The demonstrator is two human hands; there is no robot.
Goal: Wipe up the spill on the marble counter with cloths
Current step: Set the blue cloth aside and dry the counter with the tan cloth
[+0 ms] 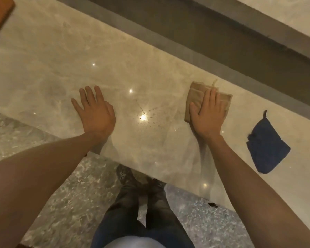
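While two flat hands press, left (95, 111) bare, right (207, 116) covers one of two cloths (195, 102).

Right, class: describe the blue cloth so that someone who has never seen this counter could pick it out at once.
Start from the marble counter that runs across the view, and follow its near edge toward the person's right. Past the right hand, which lies flat on a folded tan cloth, lies the blue cloth, untouched. It is the only dark blue thing there, with a small loop at its far corner.
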